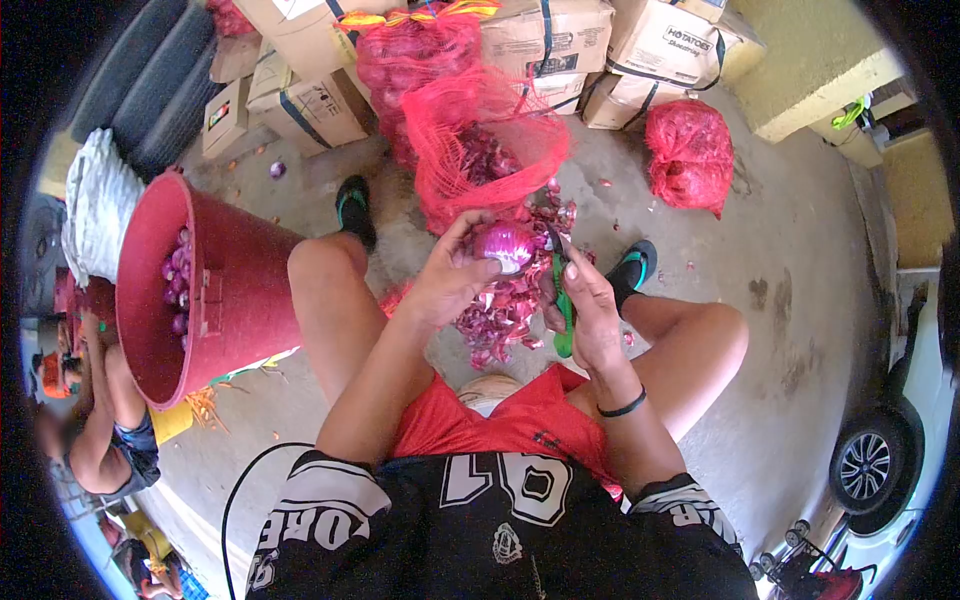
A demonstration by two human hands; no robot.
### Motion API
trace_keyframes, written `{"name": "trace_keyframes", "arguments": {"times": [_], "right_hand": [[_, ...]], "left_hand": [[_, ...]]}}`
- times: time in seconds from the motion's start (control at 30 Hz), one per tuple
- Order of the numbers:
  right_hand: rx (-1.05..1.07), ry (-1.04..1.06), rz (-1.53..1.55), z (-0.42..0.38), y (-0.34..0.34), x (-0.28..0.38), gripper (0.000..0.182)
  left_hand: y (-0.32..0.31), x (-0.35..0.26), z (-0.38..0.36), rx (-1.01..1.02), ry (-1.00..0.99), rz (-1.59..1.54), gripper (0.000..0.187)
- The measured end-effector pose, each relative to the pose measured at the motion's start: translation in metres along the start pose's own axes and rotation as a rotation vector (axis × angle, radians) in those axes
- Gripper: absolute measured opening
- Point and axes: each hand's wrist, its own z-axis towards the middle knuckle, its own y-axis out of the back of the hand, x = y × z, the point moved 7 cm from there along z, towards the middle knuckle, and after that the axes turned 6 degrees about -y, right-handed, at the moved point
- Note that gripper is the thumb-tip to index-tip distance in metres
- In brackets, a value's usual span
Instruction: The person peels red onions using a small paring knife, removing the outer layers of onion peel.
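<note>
A shiny purple onion point(503, 246), peeled over most of what shows, sits in the fingers of my left hand point(458, 268). Close on its right, my right hand point(590, 305) is wrapped round the green handle of a knife point(564, 318). The dark blade points up beside the onion; whether it touches cannot be made out. Below both hands lies a heap of red onion skins point(500, 318) on the floor. Just beyond them stands an open red mesh sack point(485, 150) with onions and loose skins inside.
At my left, a large red tub point(240, 290) leans with onions in it. A tied red sack point(690, 155) lies to the right, cartons point(545, 40) stand behind. One onion point(278, 170) is on the floor. Another person point(110, 420) sits at far left; a car wheel point(866, 468) is at right.
</note>
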Motion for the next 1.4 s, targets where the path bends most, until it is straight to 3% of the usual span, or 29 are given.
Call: {"name": "trace_keyframes", "arguments": {"times": [0.1,0.3,0.43,0.57,0.63,0.73,0.8,0.83,0.93,1.1,1.2,1.3,1.33,1.4], "right_hand": [[0.099,0.031,-0.117,-0.005,-0.002,-0.003,0.043],[-0.191,0.088,-0.063,-0.001,0.034,0.023,0.038],[-0.263,0.178,0.032,-0.006,0.047,0.041,0.034],[-0.257,0.065,-0.488,0.002,0.043,0.018,0.047],[-0.261,-0.076,-0.378,0.003,0.040,-0.002,0.048],[-0.290,0.011,-0.514,0.008,0.034,-0.005,0.033],[-0.296,0.104,-0.651,0.015,0.033,-0.001,0.024],[-0.264,0.057,-0.505,0.013,0.031,-0.001,0.021],[-0.176,-0.047,-0.176,0.009,0.020,0.001,0.016],[-0.106,-0.057,-0.128,0.007,0.023,-0.003,0.018],[-0.056,0.038,-0.244,0.000,0.016,0.005,0.019],[-0.053,-0.002,0.054,-0.007,0.015,0.017,0.017],[-0.039,-0.027,0.015,-0.005,0.028,0.018,0.019],[-0.166,-0.039,-0.500,0.004,0.052,0.022,0.023]], "left_hand": [[0.000,0.005,0.004,-0.063,0.081,-0.034,0.055],[-0.010,0.003,0.007,0.028,0.034,-0.008,0.052],[-0.006,0.006,0.009,0.020,0.051,-0.036,0.052],[-0.007,-0.001,0.010,-0.012,-0.057,0.190,0.057],[-0.012,-0.002,0.010,0.042,-0.139,0.375,0.060],[-0.027,-0.008,0.006,0.094,-0.176,0.694,0.068],[-0.025,-0.005,0.005,0.084,-0.234,0.667,0.065],[-0.024,-0.004,0.005,0.079,-0.264,0.654,0.064],[-0.016,0.010,0.007,0.036,-0.087,0.222,0.062],[-0.025,0.018,0.003,0.012,0.057,0.082,0.062],[-0.030,0.019,0.004,-0.069,0.088,-0.072,0.059],[-0.017,0.021,0.005,-0.101,0.096,-0.173,0.060],[-0.014,0.020,0.006,-0.095,0.100,-0.188,0.060],[-0.011,0.019,0.004,-0.101,0.107,-0.184,0.062]]}}
